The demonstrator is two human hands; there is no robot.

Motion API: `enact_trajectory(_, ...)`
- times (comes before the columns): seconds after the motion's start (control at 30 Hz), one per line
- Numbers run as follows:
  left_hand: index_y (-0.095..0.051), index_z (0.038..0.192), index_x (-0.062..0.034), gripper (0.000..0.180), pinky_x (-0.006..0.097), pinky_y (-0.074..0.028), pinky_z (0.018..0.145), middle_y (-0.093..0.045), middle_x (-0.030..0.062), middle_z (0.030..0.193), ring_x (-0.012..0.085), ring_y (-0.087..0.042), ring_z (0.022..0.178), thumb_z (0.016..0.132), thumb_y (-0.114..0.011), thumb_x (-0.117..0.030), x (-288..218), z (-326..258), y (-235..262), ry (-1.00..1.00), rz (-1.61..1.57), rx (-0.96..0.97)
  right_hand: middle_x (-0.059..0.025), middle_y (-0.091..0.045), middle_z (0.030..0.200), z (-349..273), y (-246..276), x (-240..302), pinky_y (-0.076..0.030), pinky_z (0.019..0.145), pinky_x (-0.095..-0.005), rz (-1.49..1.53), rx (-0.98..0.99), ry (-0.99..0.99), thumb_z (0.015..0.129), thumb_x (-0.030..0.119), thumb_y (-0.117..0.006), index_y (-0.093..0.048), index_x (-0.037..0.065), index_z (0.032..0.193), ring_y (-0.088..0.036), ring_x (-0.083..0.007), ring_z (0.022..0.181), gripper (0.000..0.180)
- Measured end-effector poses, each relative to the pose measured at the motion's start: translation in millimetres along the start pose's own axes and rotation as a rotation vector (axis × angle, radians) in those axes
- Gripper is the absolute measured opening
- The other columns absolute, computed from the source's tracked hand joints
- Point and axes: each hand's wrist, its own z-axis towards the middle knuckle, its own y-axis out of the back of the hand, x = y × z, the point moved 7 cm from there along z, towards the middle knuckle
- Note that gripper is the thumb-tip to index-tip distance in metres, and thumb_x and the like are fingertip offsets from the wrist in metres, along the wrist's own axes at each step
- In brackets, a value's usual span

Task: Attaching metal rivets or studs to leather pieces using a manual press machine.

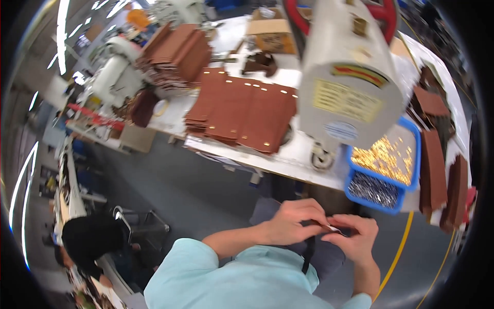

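Both hands are held together low in the frame, right of centre, over the person's lap and in front of the bench edge (288, 170). The left hand (290, 222) is curled, fingers pinched on a small thin part (331, 227) that shows only as a pale sliver between the hands; its kind cannot be told. The right hand (355, 236) meets it from the right, fingertips closed on the same part. Both hands are thus clenched on it, not released.

Step in hand, as judged: a small piece is being fitted or adjusted by fingertip, away from the bench.

Just above the hands, at the lower right of the bench, a blue tray (414, 154) is seen with gold-coloured fasteners (383, 158) in its upper compartment and dark grey fasteners (374, 189) in the lower one. A large off-white machine (350, 77) stands above the tray, upper right of centre. Brown leather panels (242, 110) with small studs are fanned out at frame centre, with more brown stacks (177, 51) upper left and brown pieces (435, 175) on the right edge.

Next move, as judged: a steady pinch is needed, with the part kept aligned between both sets of fingertips; the part is tiny, so slipping is the risk. Another person's dark head (90, 239) is seen lower left.
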Motion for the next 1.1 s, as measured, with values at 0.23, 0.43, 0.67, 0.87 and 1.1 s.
enact_trajectory(0.23,-0.075,0.098,-0.0019,0.014,0.033,-0.057,0.074,-0.070,0.0087,0.096,0.0236,-0.070,0.086,0.085,-0.077,-0.003,8,-14,-8,0.146,-0.086,0.006,-0.0185,-0.078,0.090,-2,-4,-24,-0.063,0.078,-0.0323,0.255,0.007,-0.174,0.067,0.000,-0.094,-0.071,-0.010,0.104,-0.078,-0.0241,0.088,0.045)
enact_trajectory(0.43,-0.075,0.100,-0.0018,0.020,0.034,-0.059,0.068,-0.072,0.0116,0.093,0.0259,-0.072,0.079,0.082,-0.077,0.004,-10,-4,-12,-0.089,0.122,-0.065,-0.0189,-0.076,0.095,-1,1,-29,-0.064,0.082,-0.0348,0.391,-0.050,-0.300,0.071,-0.010,-0.086,-0.069,-0.010,0.105,-0.077,-0.0251,0.092,0.038)
enact_trajectory(0.67,-0.077,0.105,-0.0038,0.026,0.031,-0.061,0.073,-0.073,0.0101,0.093,0.0202,-0.073,0.079,0.080,-0.081,0.001,-3,-9,-4,-0.015,0.183,-0.182,-0.0119,-0.077,0.100,12,-9,-22,-0.061,0.085,-0.0304,0.323,0.026,-0.173,0.085,-0.004,-0.079,-0.070,-0.003,0.107,-0.075,-0.0170,0.093,0.024)
enact_trajectory(0.87,-0.076,0.110,0.0002,0.037,0.030,-0.061,0.083,-0.077,0.0102,0.100,0.0177,-0.075,0.087,0.076,-0.088,-0.010,12,1,-17,0.242,0.253,0.106,-0.0140,-0.073,0.092,1,-18,-8,-0.060,0.070,-0.0353,0.037,-0.081,0.123,0.076,-0.009,-0.077,-0.071,0.002,0.099,-0.073,-0.0288,0.079,0.026)
enact_trajectory(1.1,-0.076,0.113,-0.0035,0.040,0.029,-0.060,0.075,-0.078,0.0109,0.098,0.0182,-0.076,0.083,0.077,-0.089,-0.014,25,-4,-21,0.310,0.205,0.153,-0.0113,-0.076,0.090,-2,-11,-5,-0.064,0.067,-0.0330,-0.059,-0.143,0.309,0.072,-0.018,-0.072,-0.069,0.001,0.091,-0.076,-0.0234,0.079,0.027)
